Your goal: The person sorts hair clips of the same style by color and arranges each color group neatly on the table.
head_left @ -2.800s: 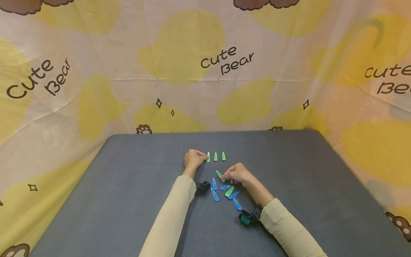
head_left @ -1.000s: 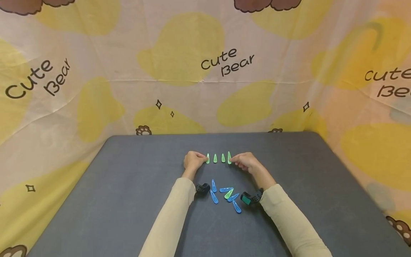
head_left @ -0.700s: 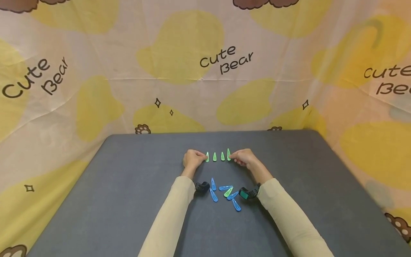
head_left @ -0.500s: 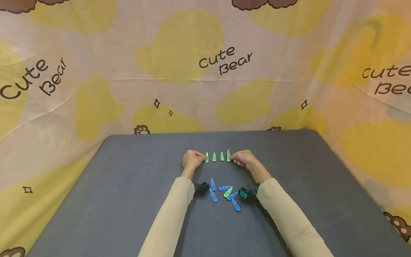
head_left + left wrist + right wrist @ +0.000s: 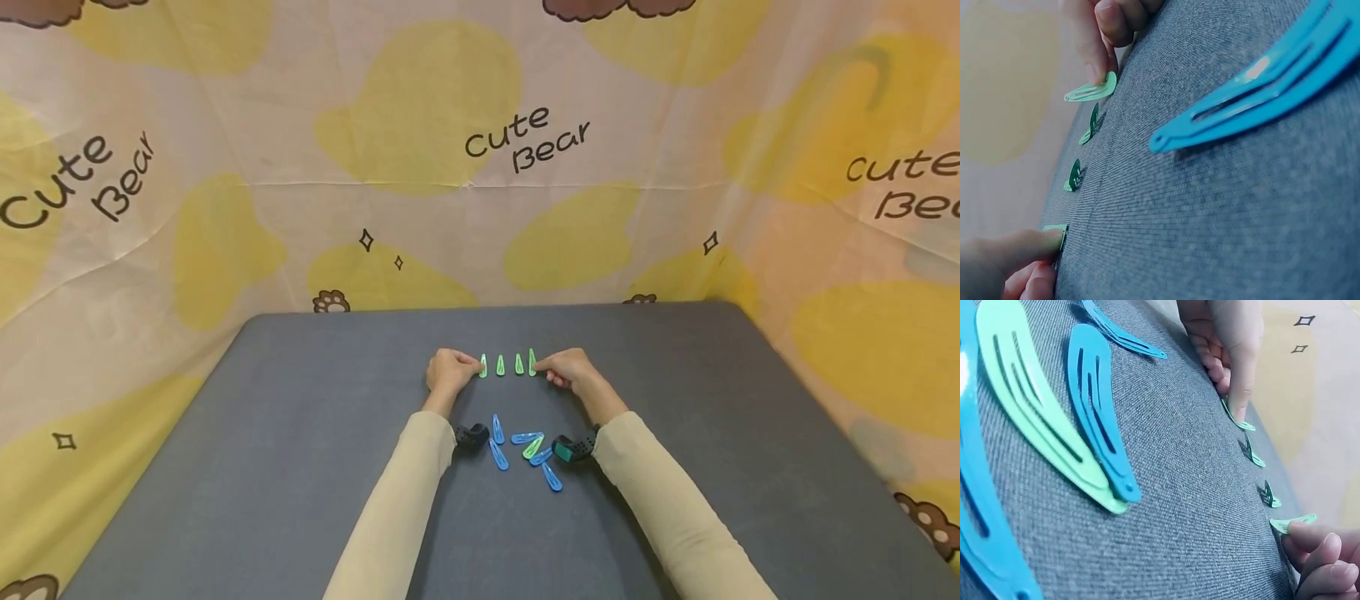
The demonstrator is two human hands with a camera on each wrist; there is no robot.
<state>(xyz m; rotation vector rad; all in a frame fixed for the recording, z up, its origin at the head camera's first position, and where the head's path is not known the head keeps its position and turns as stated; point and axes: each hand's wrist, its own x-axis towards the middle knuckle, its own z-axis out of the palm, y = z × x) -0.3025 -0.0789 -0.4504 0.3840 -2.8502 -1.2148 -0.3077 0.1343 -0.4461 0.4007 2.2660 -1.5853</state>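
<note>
At the far part of the table, several green snap hair clips stand in a row. My left hand [image 5: 447,372] is at the row's left end, its thumb and fingers pinching the leftmost green hair clip [image 5: 483,365]. Opposite it, my right hand [image 5: 573,370] pinches the rightmost green hair clip [image 5: 532,362] between thumb and finger; in the right wrist view this clip [image 5: 1291,522] is tilted at the fingertips. Between the hands sit two more clips, a left one [image 5: 500,365] and a right one [image 5: 519,364], apart from each other and untouched.
Nearer me lies a loose group: several blue hair clips [image 5: 498,455] and one green hair clip [image 5: 533,447], some overlapping. My right wrist's camera band [image 5: 573,448] hangs close beside them. A patterned cloth [image 5: 420,108] rises behind the grey table [image 5: 300,467].
My right hand has taken a green clip from the loose group to the row's right end, then shifted it slightly left. My left hand has stayed on the leftmost clip.
</note>
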